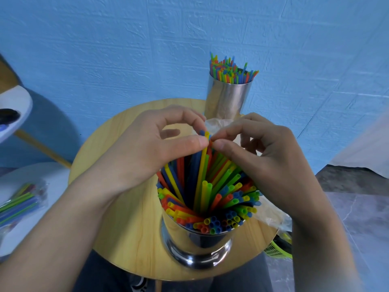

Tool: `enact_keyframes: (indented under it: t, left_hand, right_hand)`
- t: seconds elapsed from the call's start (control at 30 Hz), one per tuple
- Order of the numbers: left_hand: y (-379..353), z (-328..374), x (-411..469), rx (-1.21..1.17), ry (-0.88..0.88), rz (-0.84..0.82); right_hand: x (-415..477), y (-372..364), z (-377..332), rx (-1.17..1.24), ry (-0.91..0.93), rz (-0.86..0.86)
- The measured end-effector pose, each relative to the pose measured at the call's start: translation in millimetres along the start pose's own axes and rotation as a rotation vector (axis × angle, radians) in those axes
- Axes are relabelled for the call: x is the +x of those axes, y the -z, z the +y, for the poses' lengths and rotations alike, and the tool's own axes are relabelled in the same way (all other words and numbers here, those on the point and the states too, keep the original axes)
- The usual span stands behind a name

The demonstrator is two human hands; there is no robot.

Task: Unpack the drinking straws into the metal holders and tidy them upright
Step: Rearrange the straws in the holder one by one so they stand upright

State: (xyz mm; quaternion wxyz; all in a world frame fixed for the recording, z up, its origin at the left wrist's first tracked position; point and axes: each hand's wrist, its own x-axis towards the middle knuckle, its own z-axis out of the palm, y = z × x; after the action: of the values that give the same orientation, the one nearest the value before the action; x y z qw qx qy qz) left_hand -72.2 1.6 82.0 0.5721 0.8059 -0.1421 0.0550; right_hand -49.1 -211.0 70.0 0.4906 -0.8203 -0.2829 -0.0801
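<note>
The left hand [147,148] and right hand [263,159] pinch leaning straws [203,159] between them; I'd ease these upright gently, in the holder [189,234] beneath.

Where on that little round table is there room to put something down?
Bare wood shows along the round wooden table's left rim, beside the left hand, and left of the near shiny metal holder full of coloured straws. The right and back are crowded: clear plastic wrapping, the right hand, the far metal holder.
</note>
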Motion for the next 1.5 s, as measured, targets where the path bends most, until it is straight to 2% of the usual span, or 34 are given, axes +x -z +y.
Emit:
enact_keyframes:
  t: [0.17,0.6,0.8,1.03,1.27,1.33,1.43,1.5]
  left_hand:
    - [-6.9,3.4,3.4,-0.021,-0.065,0.026]
    - [-7.6,7.9,4.6,-0.018,-0.105,0.059]
    - [4.8,11.9,8.8,-0.360,-0.111,0.287]
    - [10.4,12.9,13.2,-0.468,-0.145,0.564]
    - [16.0,1.8,17.0,-0.788,-0.113,0.721]
    - [12.8,-1.5,15.6,-0.816,-0.066,0.724]
    - [6.0,-5.7,11.7,-0.770,0.053,0.670]
    - [1.6,-8.5,8.5,-0.677,0.136,0.578]
  right_hand:
    - [-0.2,-0.8,-4.4,0.021,-0.011,-0.030]
    - [0.5,-1.4,-9.0,0.070,0.009,-0.024]
    - [-1.2,0.0,-3.7,0.077,-0.004,-0.032]
    - [-3.6,0.9,-4.0,0.061,0.027,-0.027]
    - [-7.0,1.7,-7.3,0.144,0.022,-0.097]
    - [-6.5,0.3,-12.2,0.221,0.039,-0.050]
    - [-4.4,-2.2,-9.9,0.402,0.071,0.167]
    - [-2.0,-0.1,-5.6,0.499,0.077,0.297]
